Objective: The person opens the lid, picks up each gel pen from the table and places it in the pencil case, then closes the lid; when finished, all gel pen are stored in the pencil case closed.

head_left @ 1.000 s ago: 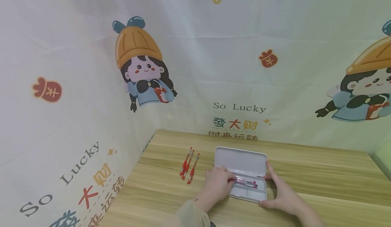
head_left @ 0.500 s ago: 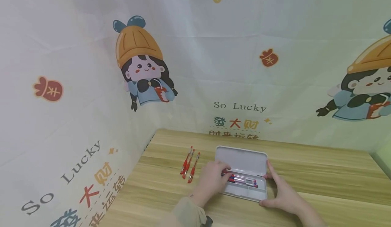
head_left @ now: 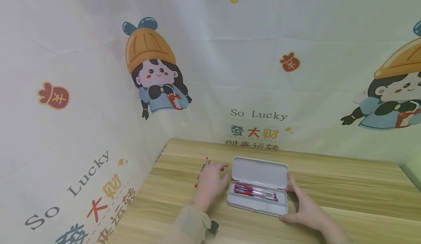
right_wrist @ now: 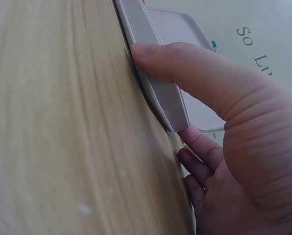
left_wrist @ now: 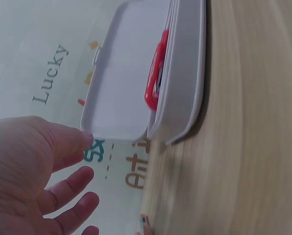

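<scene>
A white pencil case [head_left: 260, 174] lies on the table with its lid raised. Several red and blue pens [head_left: 250, 191] lie in its long rear compartment; the front compartments hold nothing visible. My right hand [head_left: 307, 209] grips the case's right end, thumb on the front wall and fingers behind, as the right wrist view shows with the case wall [right_wrist: 166, 98]. My left hand [head_left: 212, 182] is left of the case, over the loose red pens [head_left: 207, 160], mostly covering them. In the left wrist view its fingers [left_wrist: 70, 188] are loosely spread with nothing between them.
The wooden table [head_left: 345, 185] meets a printed cloth backdrop [head_left: 210, 72] at the rear and left. A dark object [head_left: 214, 227], probably part of a wrist strap, shows at the left sleeve [head_left: 194, 222].
My left hand has let go of the pens in the case and moved left, over the loose red pens. The right hand stays at the case's right end.
</scene>
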Demonstrator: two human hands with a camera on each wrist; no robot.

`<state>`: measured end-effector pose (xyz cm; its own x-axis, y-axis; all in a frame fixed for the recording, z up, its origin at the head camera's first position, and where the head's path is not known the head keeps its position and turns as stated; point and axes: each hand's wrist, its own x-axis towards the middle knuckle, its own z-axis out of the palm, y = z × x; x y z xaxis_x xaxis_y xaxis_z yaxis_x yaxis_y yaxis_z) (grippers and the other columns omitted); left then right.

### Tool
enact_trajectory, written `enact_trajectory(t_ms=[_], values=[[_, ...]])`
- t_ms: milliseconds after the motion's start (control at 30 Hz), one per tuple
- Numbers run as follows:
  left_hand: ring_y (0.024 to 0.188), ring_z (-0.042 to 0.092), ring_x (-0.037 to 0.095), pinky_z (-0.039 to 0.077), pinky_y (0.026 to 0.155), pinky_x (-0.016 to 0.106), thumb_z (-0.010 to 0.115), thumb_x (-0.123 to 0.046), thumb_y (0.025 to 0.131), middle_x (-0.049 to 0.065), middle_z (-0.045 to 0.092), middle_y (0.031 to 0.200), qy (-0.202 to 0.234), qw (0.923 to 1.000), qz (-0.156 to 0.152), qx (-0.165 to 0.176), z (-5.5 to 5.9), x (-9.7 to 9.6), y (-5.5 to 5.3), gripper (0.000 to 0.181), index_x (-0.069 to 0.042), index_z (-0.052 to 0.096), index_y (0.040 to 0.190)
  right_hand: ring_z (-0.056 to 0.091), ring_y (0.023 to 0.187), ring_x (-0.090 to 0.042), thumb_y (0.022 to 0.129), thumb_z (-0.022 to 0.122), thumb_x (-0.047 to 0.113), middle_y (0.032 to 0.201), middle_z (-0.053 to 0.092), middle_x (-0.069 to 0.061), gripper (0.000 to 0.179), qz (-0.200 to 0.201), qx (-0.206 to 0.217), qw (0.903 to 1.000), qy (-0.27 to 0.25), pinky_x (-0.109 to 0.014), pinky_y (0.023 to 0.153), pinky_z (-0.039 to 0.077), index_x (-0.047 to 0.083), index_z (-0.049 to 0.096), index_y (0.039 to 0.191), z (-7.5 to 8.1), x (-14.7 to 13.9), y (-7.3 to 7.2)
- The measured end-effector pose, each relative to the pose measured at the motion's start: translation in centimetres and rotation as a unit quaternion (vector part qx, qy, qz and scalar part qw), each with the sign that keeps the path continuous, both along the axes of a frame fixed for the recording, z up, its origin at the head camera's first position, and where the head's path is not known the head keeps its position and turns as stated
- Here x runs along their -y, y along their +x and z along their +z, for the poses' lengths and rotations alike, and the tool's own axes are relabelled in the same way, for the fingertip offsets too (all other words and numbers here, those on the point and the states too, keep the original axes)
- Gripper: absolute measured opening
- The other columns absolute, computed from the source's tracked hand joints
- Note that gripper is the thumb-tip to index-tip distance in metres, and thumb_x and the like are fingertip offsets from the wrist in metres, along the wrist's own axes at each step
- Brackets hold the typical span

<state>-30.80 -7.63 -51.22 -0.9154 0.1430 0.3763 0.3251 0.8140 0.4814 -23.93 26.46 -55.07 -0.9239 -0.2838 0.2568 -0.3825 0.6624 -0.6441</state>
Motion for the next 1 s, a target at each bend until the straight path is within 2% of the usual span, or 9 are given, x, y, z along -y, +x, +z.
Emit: enact_trajectory(t_ms=[133, 300, 667, 800, 1000], values=[[0.111, 0.073, 0.035, 0.060, 0.099, 0.055, 0.080, -0.022, 0.099, 0.014, 0.079, 0.120, 0.028, 0.9992, 0.022, 0.018, -0.2, 1.1, -0.7, 0.034, -0.010, 0.077, 0.130, 0.060, 0.139, -0.043, 0.064, 0.105, 0.037, 0.141, 0.068, -0.010, 0.153, 0.000, -0.001, 1.0000, -0.002, -0.008, 0.118, 0.026, 0.001, 0.007, 0.175, 0.1, 0.0, 0.1], [0.110, 0.073, 0.039, 0.061, 0.098, 0.057, 0.080, -0.019, 0.098, 0.018, 0.078, 0.119, 0.050, 0.9975, 0.046, 0.022, -0.1, 2.4, -1.0, 0.035, -0.005, 0.076, 0.130, 0.059, 0.138, -0.040, 0.065, 0.105, 0.037, 0.140, 0.068, -0.008, 0.152, 0.001, 0.002, 1.0000, -0.005, -0.003, 0.115, 0.022, 0.002, 0.007, 0.176, 0.2, 0.1, 0.2], [0.108, 0.076, 0.038, 0.065, 0.091, 0.052, 0.082, -0.026, 0.099, 0.019, 0.078, 0.125, 0.021, 0.9934, 0.109, 0.031, -1.1, 4.4, -1.8, 0.041, -0.006, 0.075, 0.134, 0.059, 0.139, -0.041, 0.066, 0.105, 0.038, 0.140, 0.069, -0.009, 0.152, 0.005, 0.001, 1.0000, -0.007, -0.002, 0.114, 0.020, 0.003, 0.006, 0.176, -0.1, 0.0, 0.0], [0.109, 0.076, 0.037, 0.065, 0.090, 0.051, 0.079, -0.028, 0.101, 0.018, 0.078, 0.130, 0.000, 0.9897, 0.133, 0.053, -1.3, 5.0, -1.9, 0.042, -0.008, 0.074, 0.137, 0.059, 0.138, -0.039, 0.065, 0.105, 0.038, 0.140, 0.069, -0.008, 0.153, 0.002, -0.003, 1.0000, -0.004, -0.002, 0.114, 0.021, 0.005, 0.005, 0.177, 0.0, 0.1, 0.1], [0.115, 0.075, 0.039, 0.064, 0.096, 0.055, 0.075, -0.030, 0.104, 0.018, 0.077, 0.132, -0.025, 0.9838, 0.160, 0.077, -1.4, 5.4, -1.9, 0.036, -0.008, 0.076, 0.133, 0.059, 0.140, -0.042, 0.066, 0.105, 0.038, 0.140, 0.069, -0.009, 0.153, 0.003, 0.003, 1.0000, -0.004, -0.003, 0.114, 0.022, 0.004, 0.005, 0.176, 0.2, 0.1, 0.1]])
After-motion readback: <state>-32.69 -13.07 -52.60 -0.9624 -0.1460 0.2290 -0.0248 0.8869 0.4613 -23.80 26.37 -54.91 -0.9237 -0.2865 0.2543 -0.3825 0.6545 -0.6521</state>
